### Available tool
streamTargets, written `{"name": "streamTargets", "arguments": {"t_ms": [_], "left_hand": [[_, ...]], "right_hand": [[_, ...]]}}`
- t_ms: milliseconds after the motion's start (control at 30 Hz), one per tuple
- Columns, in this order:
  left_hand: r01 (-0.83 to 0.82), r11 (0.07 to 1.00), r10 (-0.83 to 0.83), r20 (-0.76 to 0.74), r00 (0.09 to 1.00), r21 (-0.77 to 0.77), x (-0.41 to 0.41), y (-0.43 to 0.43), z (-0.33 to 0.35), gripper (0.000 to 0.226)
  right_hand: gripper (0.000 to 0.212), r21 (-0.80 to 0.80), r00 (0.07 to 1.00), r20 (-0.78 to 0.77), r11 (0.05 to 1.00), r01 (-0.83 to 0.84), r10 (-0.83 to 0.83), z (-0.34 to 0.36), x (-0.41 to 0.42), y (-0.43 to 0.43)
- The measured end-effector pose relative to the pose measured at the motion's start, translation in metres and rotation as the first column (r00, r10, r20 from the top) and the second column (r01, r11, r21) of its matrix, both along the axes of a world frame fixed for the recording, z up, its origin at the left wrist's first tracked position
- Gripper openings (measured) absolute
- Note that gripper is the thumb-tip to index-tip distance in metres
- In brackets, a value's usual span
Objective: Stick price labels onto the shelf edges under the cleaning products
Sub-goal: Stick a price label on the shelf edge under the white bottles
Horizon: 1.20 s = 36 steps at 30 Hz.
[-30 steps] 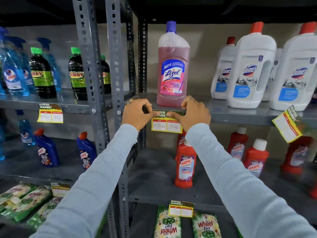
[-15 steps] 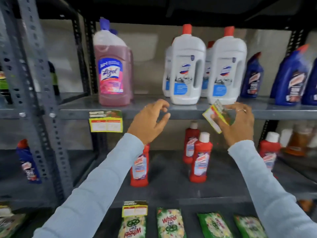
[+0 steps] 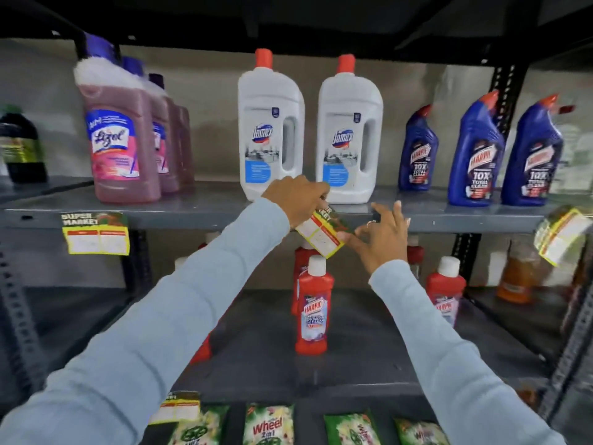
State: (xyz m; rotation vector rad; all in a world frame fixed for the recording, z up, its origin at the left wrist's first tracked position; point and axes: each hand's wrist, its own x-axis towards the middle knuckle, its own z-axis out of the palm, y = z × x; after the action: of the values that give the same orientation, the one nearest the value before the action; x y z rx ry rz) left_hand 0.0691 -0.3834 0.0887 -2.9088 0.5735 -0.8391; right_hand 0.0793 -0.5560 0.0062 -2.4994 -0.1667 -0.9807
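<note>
Holding the price label (image 3: 319, 234) at its upper left corner, your left hand (image 3: 296, 200) has a clenched grip on it, fingers curled over the top of the card. The label is tilted, its lower end pointing down and to the right, and its top lies against the shelf edge (image 3: 192, 215) just under the two white Domex bottles (image 3: 271, 130). Your right hand (image 3: 383, 239) is on the other side of that grip, fingers spread and loose; its fingertips (image 3: 345, 237) touch the right side of the label, but the hand grasps nothing. Far to the left of your grip, another label (image 3: 96, 234) is already on the same shelf edge, below the pink Lizol bottles (image 3: 117, 136). Far to the right of it, a third label (image 3: 561, 236) hangs crooked, under the blue Harpic bottles (image 3: 475, 152). Directly below the grip, on the lower shelf, stands a red Harpic bottle (image 3: 313, 306).
</note>
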Motion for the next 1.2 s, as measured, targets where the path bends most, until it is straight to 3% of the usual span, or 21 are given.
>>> {"name": "streamTargets", "arguments": {"t_ms": [167,300,400,500,633,867,1200], "left_hand": [[-0.002,0.999,0.001,-0.014,1.0,-0.054,-0.004,0.002,-0.004,0.012],[0.047,0.984,-0.042,0.033,0.999,-0.173,-0.014,0.011,-0.02,0.013],[0.17,0.941,-0.155,0.073,0.985,-0.294,-0.02,0.02,-0.05,0.012],[0.148,0.978,-0.128,0.137,0.982,-0.148,-0.014,0.022,-0.076,0.011],[0.141,0.971,-0.107,0.176,0.978,-0.192,-0.009,0.019,-0.083,0.011],[0.154,0.82,-0.182,0.004,0.983,-0.552,-0.016,0.029,-0.052,0.01],[0.084,0.75,-0.139,-0.032,0.99,-0.656,-0.015,0.025,-0.034,0.018]], "right_hand": [[0.03,0.032,0.998,0.044,0.998,-0.049,0.048,0.004,0.01,-0.005],[0.021,0.021,0.978,0.028,0.978,-0.208,0.208,0.014,0.01,-0.016],[0.013,-0.125,0.959,0.013,0.952,-0.279,0.283,0.008,0.005,-0.028],[0.017,-0.318,0.974,0.017,0.925,-0.208,0.225,-0.001,0.002,-0.033],[0.02,-0.399,0.988,0.046,0.909,-0.117,0.147,-0.002,-0.001,-0.028],[0.028,-0.227,0.985,0.008,0.959,-0.167,0.173,0.022,-0.002,-0.02],[0.026,-0.087,0.989,-0.015,0.985,-0.151,0.15,0.034,0.001,-0.012]]}}
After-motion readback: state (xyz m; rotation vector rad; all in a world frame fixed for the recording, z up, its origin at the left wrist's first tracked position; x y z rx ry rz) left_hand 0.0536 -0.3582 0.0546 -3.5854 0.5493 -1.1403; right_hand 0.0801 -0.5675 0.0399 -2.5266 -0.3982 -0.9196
